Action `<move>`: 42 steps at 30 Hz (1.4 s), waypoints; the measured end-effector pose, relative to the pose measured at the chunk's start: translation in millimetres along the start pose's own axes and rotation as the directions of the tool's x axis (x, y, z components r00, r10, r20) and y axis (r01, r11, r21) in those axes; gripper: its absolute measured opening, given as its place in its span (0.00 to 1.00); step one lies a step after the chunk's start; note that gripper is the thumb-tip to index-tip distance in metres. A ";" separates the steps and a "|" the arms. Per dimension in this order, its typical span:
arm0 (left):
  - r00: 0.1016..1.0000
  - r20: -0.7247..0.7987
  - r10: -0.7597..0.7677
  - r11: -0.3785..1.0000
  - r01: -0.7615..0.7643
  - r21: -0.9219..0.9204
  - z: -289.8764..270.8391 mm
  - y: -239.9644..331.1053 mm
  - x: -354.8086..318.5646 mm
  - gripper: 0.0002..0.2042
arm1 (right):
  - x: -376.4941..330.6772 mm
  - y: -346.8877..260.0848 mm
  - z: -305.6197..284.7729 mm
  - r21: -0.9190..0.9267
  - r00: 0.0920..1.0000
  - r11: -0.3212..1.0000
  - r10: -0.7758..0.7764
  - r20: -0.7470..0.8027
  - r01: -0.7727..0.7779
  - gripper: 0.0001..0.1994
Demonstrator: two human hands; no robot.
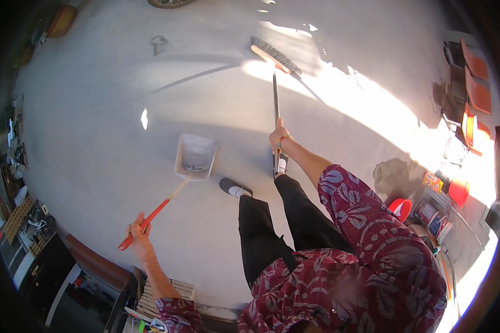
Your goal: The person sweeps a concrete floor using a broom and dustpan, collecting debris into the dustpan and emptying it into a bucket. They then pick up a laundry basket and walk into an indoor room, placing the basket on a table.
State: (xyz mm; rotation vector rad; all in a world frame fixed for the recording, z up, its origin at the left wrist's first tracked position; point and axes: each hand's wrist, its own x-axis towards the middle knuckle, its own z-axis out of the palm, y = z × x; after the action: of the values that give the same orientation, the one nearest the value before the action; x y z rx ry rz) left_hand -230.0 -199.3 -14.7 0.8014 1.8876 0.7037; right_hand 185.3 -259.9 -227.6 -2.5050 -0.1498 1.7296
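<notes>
My left hand (140,232) grips the red handle of a long-handled white dustpan (195,156), which rests on the grey concrete floor in front of my feet with some dust in it. My right hand (279,136) holds the dark pole of a push broom. The orange broom head (275,55) with dark bristles lies on the floor well ahead of me, at the edge of a bright sunlit patch. The two tools are apart, the dustpan left of the broom pole. My dark trousers and grey shoes (235,188) show between them.
Red and orange plastic chairs (475,89) and red buckets (401,208) with tins stand at the right. Cluttered shelves and a dark cabinet (44,272) line the left. A wooden slatted crate (150,299) sits near my left elbow. A wheel (169,3) shows at the top.
</notes>
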 end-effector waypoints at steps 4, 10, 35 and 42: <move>0.998 0.061 0.018 0.999 -0.020 0.034 8.0 8.9 5.1 0.09 | 8.6 43.7 60.3 -0.044 0.907 0.980 -0.162 0.388 0.194 0.32; 0.995 0.100 0.027 1.000 -0.027 -0.006 -23.9 -6.8 22.2 0.09 | -117.6 48.9 13.0 0.547 0.844 0.837 -0.271 0.463 -0.032 0.35; 0.995 -0.084 0.049 0.979 -0.065 -0.194 -247.5 -64.2 69.4 0.11 | -183.9 5.7 176.6 0.649 0.912 0.758 -0.216 0.350 -0.070 0.13; 0.980 -0.190 0.056 0.975 -0.094 -0.199 -293.0 -48.2 83.9 0.09 | -173.8 60.3 161.1 0.665 0.998 0.744 0.037 0.055 -0.064 0.06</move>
State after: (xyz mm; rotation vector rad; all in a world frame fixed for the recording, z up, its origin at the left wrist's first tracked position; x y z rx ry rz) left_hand -536.4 -204.3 21.1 0.6968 1.9141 1.0346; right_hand -25.0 -339.5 -131.5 -1.9459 0.4672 1.4808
